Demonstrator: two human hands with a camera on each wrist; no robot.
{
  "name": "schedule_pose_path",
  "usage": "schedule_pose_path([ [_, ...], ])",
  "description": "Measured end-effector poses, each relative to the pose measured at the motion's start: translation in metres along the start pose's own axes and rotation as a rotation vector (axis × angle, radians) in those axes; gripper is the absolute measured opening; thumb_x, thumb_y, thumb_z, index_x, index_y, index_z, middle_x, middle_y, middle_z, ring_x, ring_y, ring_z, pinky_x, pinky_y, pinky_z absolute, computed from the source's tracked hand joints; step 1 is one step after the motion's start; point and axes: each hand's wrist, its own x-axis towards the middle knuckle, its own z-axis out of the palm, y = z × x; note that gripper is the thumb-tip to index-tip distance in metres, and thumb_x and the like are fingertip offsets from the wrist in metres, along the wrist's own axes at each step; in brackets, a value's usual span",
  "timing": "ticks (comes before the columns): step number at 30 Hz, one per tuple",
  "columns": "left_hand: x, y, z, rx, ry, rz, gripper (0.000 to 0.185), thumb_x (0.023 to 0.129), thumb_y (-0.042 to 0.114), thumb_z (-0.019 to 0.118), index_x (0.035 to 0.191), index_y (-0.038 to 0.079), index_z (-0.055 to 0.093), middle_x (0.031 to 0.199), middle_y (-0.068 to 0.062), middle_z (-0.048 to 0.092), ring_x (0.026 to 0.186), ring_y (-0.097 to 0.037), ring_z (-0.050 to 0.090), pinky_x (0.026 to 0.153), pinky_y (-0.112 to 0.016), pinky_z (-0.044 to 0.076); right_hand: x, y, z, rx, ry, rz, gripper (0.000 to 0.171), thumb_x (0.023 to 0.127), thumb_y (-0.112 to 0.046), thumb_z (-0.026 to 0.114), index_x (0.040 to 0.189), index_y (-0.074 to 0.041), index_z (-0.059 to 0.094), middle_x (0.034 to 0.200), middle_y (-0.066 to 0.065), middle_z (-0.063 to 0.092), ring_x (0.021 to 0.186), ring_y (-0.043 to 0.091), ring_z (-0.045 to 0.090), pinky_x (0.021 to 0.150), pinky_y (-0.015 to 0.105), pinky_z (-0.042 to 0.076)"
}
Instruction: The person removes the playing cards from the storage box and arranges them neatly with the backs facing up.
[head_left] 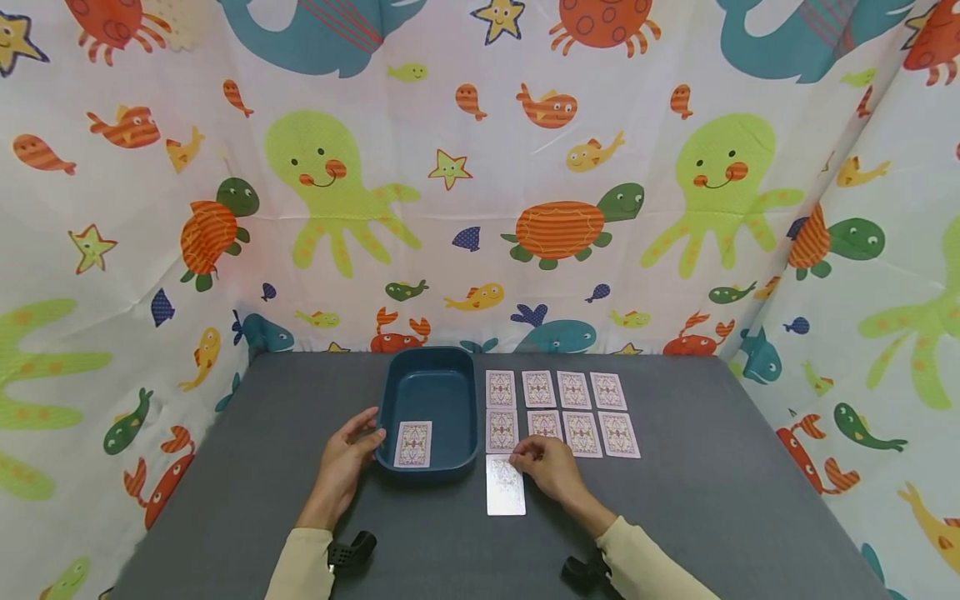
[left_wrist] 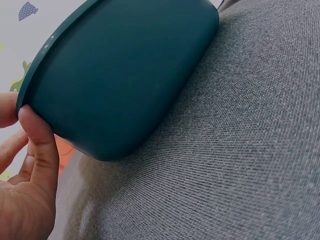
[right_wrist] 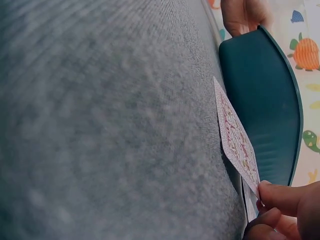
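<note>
My left hand (head_left: 343,468) holds the left rim of a dark teal plastic tray (head_left: 442,410); in the left wrist view the thumb (left_wrist: 40,132) lies against its outer wall. One patterned playing card (head_left: 413,444) lies face down inside, near the front. To the tray's right, my right hand (head_left: 553,471) pinches a playing card (head_left: 506,493) by its upper right corner. That card shines pale in the head view, while its patterned back (right_wrist: 237,140) shows tilted up from the cloth in the right wrist view.
Several face-down playing cards (head_left: 580,434) lie in two rows right of the tray, just beyond the right hand. Grey cloth (head_left: 712,500) covers the table. A curtain printed with sea animals (head_left: 480,250) hangs behind and along both sides.
</note>
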Motion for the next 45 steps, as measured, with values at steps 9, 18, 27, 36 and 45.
schedule_pose_path([
  [9, 0.000, 0.000, 0.001, 0.011, 0.010, 0.003, 0.047, 0.094, 0.016, 0.065, 0.140, 0.020, 0.053, 0.133, -0.008, 0.048, 0.103, -0.016, 0.053, 0.083, -0.030, 0.045, 0.000, 0.000, -0.002, -0.001, 0.016, 0.016, 0.005, 0.081, -0.012, 0.077, 0.082, -0.014, 0.073, 0.065, -0.001, 0.059, 0.061, 0.010, 0.049, 0.056, 0.023, 0.038],
  [18, -0.001, 0.003, 0.003, 0.004, 0.005, 0.009, 0.048, 0.095, 0.015, 0.064, 0.142, 0.019, 0.051, 0.135, -0.009, 0.047, 0.103, -0.015, 0.051, 0.082, -0.029, 0.044, -0.001, -0.002, -0.005, 0.013, 0.040, 0.031, 0.007, 0.083, -0.018, 0.077, 0.087, -0.013, 0.074, 0.070, 0.001, 0.056, 0.063, 0.011, 0.048, 0.056, 0.023, 0.037],
  [27, 0.001, -0.001, 0.002, 0.006, 0.009, 0.006, 0.047, 0.095, 0.014, 0.063, 0.140, 0.019, 0.053, 0.133, -0.008, 0.048, 0.105, -0.017, 0.051, 0.083, -0.030, 0.044, -0.002, -0.015, -0.014, 0.147, 0.072, 0.059, 0.005, 0.083, -0.014, 0.076, 0.087, -0.011, 0.074, 0.070, 0.002, 0.058, 0.056, 0.009, 0.050, 0.051, 0.022, 0.040],
  [36, 0.000, 0.001, 0.002, -0.001, 0.009, 0.001, 0.049, 0.095, 0.015, 0.064, 0.142, 0.018, 0.051, 0.135, -0.009, 0.046, 0.105, -0.017, 0.049, 0.082, -0.029, 0.044, -0.002, -0.042, -0.028, 0.221, 0.072, 0.048, 0.009, 0.086, -0.019, 0.076, 0.091, -0.013, 0.073, 0.076, 0.003, 0.061, 0.055, 0.010, 0.050, 0.049, 0.023, 0.041],
  [45, 0.001, -0.001, 0.002, -0.007, 0.020, -0.001, 0.048, 0.095, 0.013, 0.063, 0.141, 0.018, 0.052, 0.133, -0.009, 0.047, 0.103, -0.016, 0.051, 0.080, -0.029, 0.045, -0.002, -0.070, -0.035, 0.267, 0.034, -0.017, 0.014, 0.087, -0.020, 0.075, 0.096, -0.010, 0.073, 0.081, 0.006, 0.061, 0.055, 0.009, 0.049, 0.050, 0.023, 0.041],
])
